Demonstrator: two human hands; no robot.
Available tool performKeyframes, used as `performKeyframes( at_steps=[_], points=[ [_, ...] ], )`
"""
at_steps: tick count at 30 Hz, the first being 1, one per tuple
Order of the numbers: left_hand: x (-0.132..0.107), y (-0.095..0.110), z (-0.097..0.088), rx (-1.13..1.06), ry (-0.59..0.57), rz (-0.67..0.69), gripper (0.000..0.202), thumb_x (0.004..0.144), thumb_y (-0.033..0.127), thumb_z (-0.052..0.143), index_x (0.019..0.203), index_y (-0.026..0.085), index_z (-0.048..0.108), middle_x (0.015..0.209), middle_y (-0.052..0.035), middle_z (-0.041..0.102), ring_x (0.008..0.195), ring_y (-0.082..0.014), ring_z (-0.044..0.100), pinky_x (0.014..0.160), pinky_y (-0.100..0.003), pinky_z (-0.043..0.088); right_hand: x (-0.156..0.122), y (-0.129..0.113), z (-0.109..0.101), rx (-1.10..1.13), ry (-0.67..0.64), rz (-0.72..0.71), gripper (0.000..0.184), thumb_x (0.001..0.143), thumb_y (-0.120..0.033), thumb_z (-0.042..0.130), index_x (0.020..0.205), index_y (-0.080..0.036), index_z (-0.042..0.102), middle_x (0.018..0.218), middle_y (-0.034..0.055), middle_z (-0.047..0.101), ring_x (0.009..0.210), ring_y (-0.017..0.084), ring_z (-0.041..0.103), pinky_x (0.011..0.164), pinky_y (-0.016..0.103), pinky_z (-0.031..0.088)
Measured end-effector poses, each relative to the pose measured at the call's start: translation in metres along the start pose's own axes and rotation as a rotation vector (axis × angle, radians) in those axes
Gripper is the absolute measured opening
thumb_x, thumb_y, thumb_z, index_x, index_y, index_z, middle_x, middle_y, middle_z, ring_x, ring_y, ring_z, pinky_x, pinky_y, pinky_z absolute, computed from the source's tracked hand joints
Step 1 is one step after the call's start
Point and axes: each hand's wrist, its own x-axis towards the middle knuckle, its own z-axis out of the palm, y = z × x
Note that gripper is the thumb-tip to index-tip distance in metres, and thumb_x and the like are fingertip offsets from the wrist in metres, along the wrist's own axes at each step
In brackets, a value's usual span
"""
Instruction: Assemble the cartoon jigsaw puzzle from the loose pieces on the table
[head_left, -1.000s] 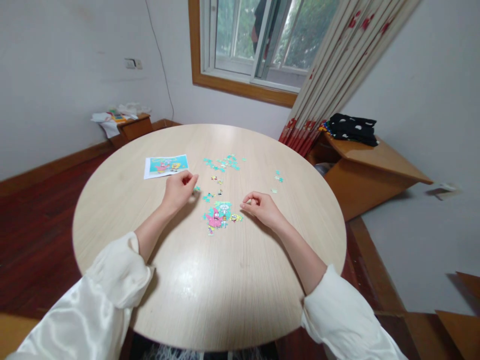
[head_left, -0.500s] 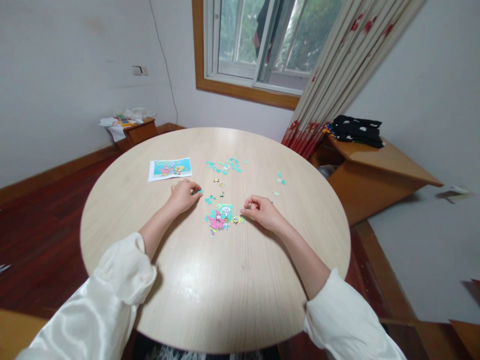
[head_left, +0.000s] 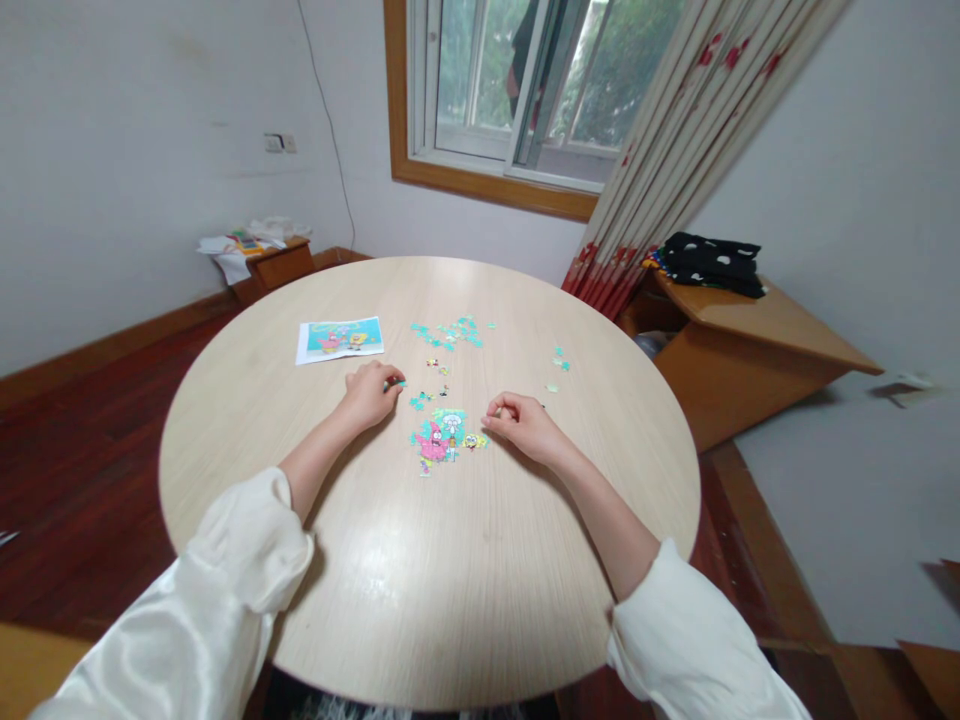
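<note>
A partly joined cartoon puzzle point(head_left: 444, 436), pink and teal, lies at the middle of the round wooden table point(head_left: 420, 560). My left hand point(head_left: 369, 392) rests on the table just left of it, fingers curled, fingertips pinched on a small teal puzzle piece point(head_left: 395, 383). My right hand point(head_left: 525, 424) rests to the right of the puzzle, fingers curled, its fingertips close to the puzzle's yellow edge; whether it holds a piece I cannot make out. Several loose teal pieces point(head_left: 448, 332) lie further back. A printed reference picture point(head_left: 340, 338) lies at the back left.
A few loose pieces point(head_left: 559, 362) sit at the right of the table. A low wooden cabinet point(head_left: 742, 350) with folded black spotted cloth point(head_left: 711, 262) stands to the right, by a curtain point(head_left: 675, 140). A small stand with papers point(head_left: 259, 252) is against the left wall.
My left hand has lowered onto the table beside the teal piece, its fingers curled closer. The right hand has barely moved. The camera view has shifted slightly.
</note>
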Motion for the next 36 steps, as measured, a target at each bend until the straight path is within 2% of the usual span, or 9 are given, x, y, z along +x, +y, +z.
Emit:
performKeyframes(
  at_steps=[4, 7, 9, 11, 14, 16, 21, 25, 36],
  points=[
    [0.0, 0.014, 0.004, -0.003, 0.087, 0.022, 0.031, 0.088, 0.021, 0.042, 0.109, 0.019, 0.064, 0.115, -0.0144, 0.061, 0.11, -0.0315, 0.048, 0.086, -0.045, 0.034, 0.001, 0.001, 0.001, -0.015, 0.008, -0.007, 0.022, 0.069, -0.039, 0.061, 0.07, -0.019, 0.052, 0.048, -0.0096, 0.032, 0.048, 0.008, 0.027, 0.051, 0.024, 0.02],
    [0.005, 0.027, 0.009, 0.018, 0.049, 0.156, 0.037, 0.091, 0.024, 0.038, 0.123, 0.022, 0.056, 0.136, -0.0117, 0.051, 0.115, -0.0334, 0.043, 0.088, -0.048, 0.031, 0.001, 0.001, 0.002, -0.034, 0.024, -0.011, 0.019, 0.069, -0.036, 0.06, 0.07, -0.018, 0.053, 0.048, -0.0093, 0.033, 0.049, 0.008, 0.027, 0.051, 0.024, 0.021],
    [0.009, 0.034, 0.011, 0.053, 0.004, 0.233, 0.038, 0.092, 0.026, 0.036, 0.125, 0.024, 0.055, 0.141, -0.0098, 0.048, 0.115, -0.0345, 0.042, 0.088, -0.049, 0.028, 0.002, 0.0, 0.002, -0.038, 0.029, -0.013, 0.019, 0.069, -0.036, 0.06, 0.07, -0.018, 0.054, 0.049, -0.0093, 0.033, 0.049, 0.008, 0.028, 0.051, 0.023, 0.021],
    [0.014, 0.037, 0.011, 0.092, -0.029, 0.271, 0.034, 0.092, 0.026, 0.037, 0.115, 0.023, 0.061, 0.134, -0.01, 0.054, 0.111, -0.0341, 0.045, 0.087, -0.05, 0.027, 0.002, 0.0, 0.001, -0.035, 0.031, -0.008, 0.019, 0.069, -0.036, 0.061, 0.071, -0.018, 0.054, 0.049, -0.0094, 0.033, 0.049, 0.008, 0.028, 0.051, 0.023, 0.021],
    [0.019, 0.036, 0.009, 0.151, -0.045, 0.266, 0.031, 0.091, 0.024, 0.037, 0.087, 0.018, 0.068, 0.104, -0.0124, 0.068, 0.101, -0.0307, 0.051, 0.087, -0.048, 0.026, 0.002, 0.001, 0.001, -0.036, 0.032, 0.003, 0.02, 0.07, -0.036, 0.061, 0.072, -0.018, 0.055, 0.049, -0.0098, 0.032, 0.048, 0.008, 0.028, 0.051, 0.023, 0.02],
    [0.021, 0.033, 0.007, 0.166, -0.036, 0.241, 0.028, 0.089, 0.023, 0.042, 0.08, 0.016, 0.068, 0.093, -0.0125, 0.069, 0.096, -0.0282, 0.055, 0.087, -0.046, 0.026, 0.003, 0.002, 0.002, -0.04, 0.038, 0.005, 0.018, 0.07, -0.035, 0.061, 0.072, -0.018, 0.055, 0.049, -0.01, 0.032, 0.049, 0.008, 0.028, 0.052, 0.023, 0.02],
    [0.022, 0.029, 0.008, 0.109, 0.022, 0.126, 0.021, 0.086, 0.023, 0.051, 0.094, 0.017, 0.069, 0.103, -0.0128, 0.068, 0.101, -0.0293, 0.055, 0.085, -0.042, 0.029, 0.002, 0.002, 0.002, -0.034, 0.031, -0.005, 0.015, 0.071, -0.031, 0.06, 0.071, -0.017, 0.055, 0.049, -0.01, 0.032, 0.049, 0.008, 0.029, 0.052, 0.022, 0.021],
    [0.021, 0.03, 0.011, 0.11, 0.037, 0.038, 0.022, 0.087, 0.027, 0.051, 0.094, 0.019, 0.07, 0.114, -0.014, 0.063, 0.109, -0.0338, 0.049, 0.083, -0.044, 0.03, 0.002, 0.003, 0.002, -0.037, 0.022, -0.007, 0.015, 0.071, -0.031, 0.061, 0.071, -0.017, 0.055, 0.049, -0.0098, 0.034, 0.048, 0.008, 0.03, 0.051, 0.022, 0.021],
    [0.025, 0.023, 0.019, -0.007, 0.004, 0.076, 0.023, 0.083, 0.011, 0.046, 0.091, 0.019, 0.066, 0.101, -0.0102, 0.066, 0.103, -0.0281, 0.055, 0.083, -0.041, 0.032, 0.002, 0.001, 0.001, -0.032, 0.009, 0.004, 0.015, 0.071, -0.032, 0.06, 0.072, -0.017, 0.055, 0.049, -0.0103, 0.033, 0.048, 0.008, 0.029, 0.052, 0.023, 0.02]
  ],
)
